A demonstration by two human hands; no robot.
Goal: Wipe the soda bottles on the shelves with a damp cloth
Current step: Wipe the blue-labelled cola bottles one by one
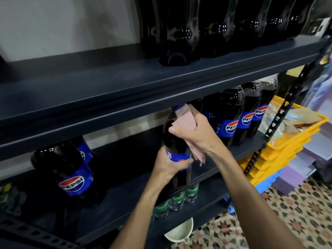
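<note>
Pink folded cloth (185,119) pressed to the neck of a dark plastic cola bottle with blue cap and label (175,139) by the right hand (195,132) – fingers curled round the cloth – bottle roughly upright before the dark-grey metal middle shelf (116,200), left hand (168,164) gripping its label band.

"PEPSI" on blue label of left bottle (72,184) | "PEPSI" on labels of three right-hand bottles (231,127) | "Sprite" on green labels of small bottles (177,196) | held bottle (175,141): only "S" legible
</note>
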